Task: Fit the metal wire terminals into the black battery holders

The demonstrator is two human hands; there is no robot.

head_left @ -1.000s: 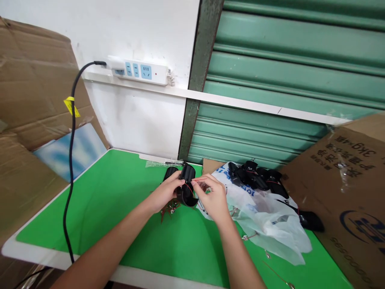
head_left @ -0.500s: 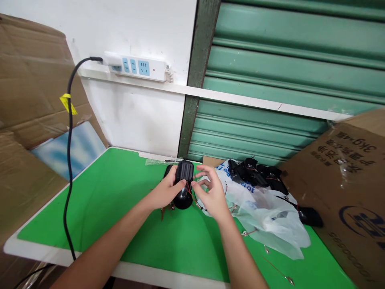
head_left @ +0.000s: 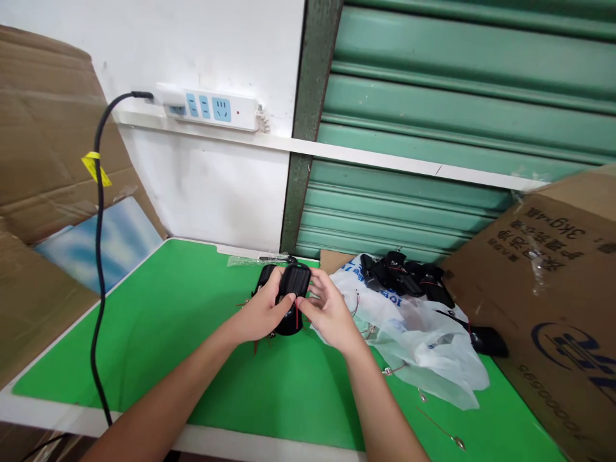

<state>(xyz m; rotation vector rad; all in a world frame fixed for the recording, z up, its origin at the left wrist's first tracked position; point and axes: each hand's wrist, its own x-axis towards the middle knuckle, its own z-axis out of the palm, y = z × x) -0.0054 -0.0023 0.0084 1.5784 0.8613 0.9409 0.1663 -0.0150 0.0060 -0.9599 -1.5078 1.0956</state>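
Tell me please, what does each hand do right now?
Left hand: closed on the black plastic part, thumb on its front.
Right hand: fingers bent at the same part's other side, thumb near the red wire.

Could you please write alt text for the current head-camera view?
Left hand and right hand hold a glossy black plastic part with a thin red wire over a green-topped table. To the right, more black plastic parts lie on a crumpled white plastic bag.
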